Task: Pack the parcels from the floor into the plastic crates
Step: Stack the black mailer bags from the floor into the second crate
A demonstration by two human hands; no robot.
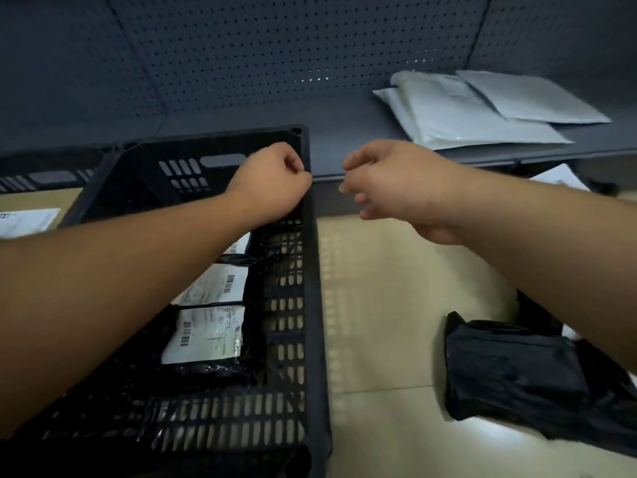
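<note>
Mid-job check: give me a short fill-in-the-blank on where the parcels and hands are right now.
1. The labelled parcels lie inside the black ____.
2. The black parcel not yet packed lies on the ____.
3. The grey mailers sit on the ____ in front of the perforated panel.
4. The left hand, fingers curled, is over the crate's ____ wall, and the right hand holds nothing.

Missing words: crate; floor; shelf; right

I count two black crates, the second only partly visible at left. Three labelled parcels lie inside the near crate. Three grey mailers on the shelf, one black parcel on the floor.
</note>
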